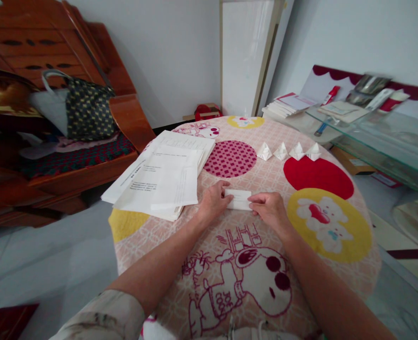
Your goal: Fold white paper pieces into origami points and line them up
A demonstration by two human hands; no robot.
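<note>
A small folded strip of white paper lies on the round table's patterned cloth in front of me. My left hand pinches its left end, fingers curled on it. At the strip's right end my right hand grips it the same way. Both forearms reach in from the bottom edge.
A stack of printed white sheets lies to the left of my hands. Several small folded paper shapes stand in a row at the far side. A wooden bench with a bag is on the left, a glass shelf with papers on the right.
</note>
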